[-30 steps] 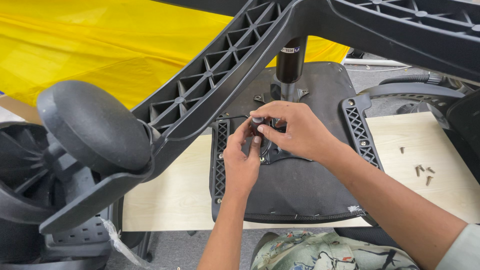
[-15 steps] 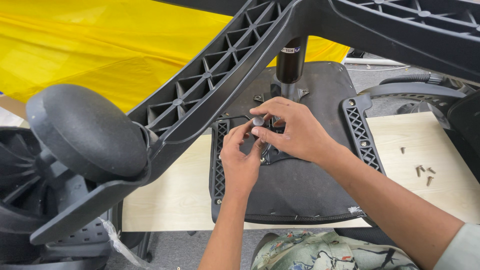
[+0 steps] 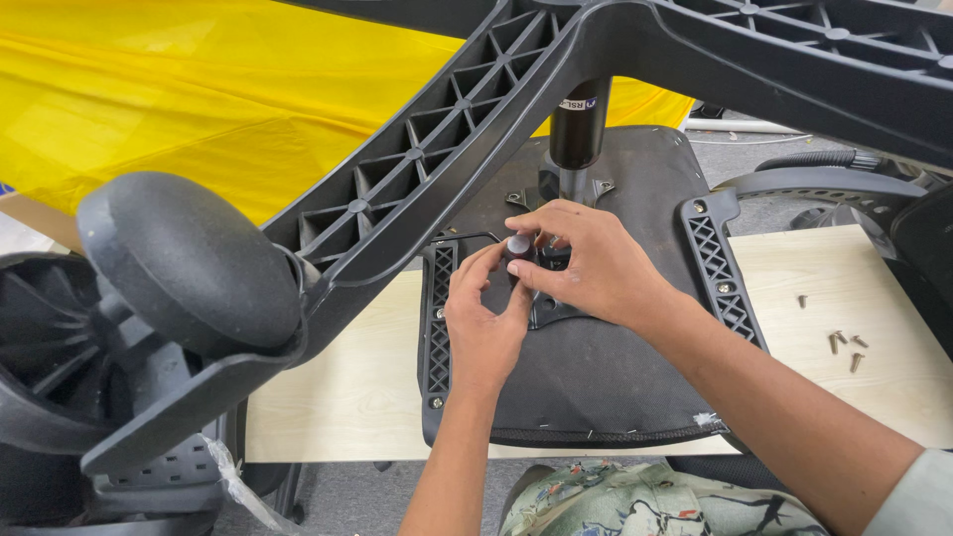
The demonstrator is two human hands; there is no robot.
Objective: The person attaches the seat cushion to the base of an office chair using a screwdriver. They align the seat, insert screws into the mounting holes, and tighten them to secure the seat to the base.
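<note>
Hands meet over the underside of an upturned office chair seat (image 3: 596,377), which lies flat on a pale wooden table (image 3: 338,397). The left hand (image 3: 483,323) comes up from below with its fingers curled, and its thumb and forefinger pinch a small dark knob (image 3: 518,248) with a pale rounded tip. The right hand (image 3: 586,263) reaches in from the right and covers the same spot, its fingertips pressed on the knob from above, so both grips are closed on that one small part. The knob sits at the metal plate (image 3: 551,308) in the middle of the seat, just below the black gas cylinder (image 3: 576,129) that rises from it. How the knob joins the plate is hidden by the fingers. The star-shaped chair base (image 3: 437,169) spreads overhead across the top of the view, and one of its legs ends in a round caster (image 3: 189,263) at the left. Two latticed black brackets (image 3: 720,268) are screwed to the seat on either side of the hands. A few loose screws (image 3: 844,342) lie on the table well to the right. Yellow cloth (image 3: 199,109) covers the area behind.
</note>
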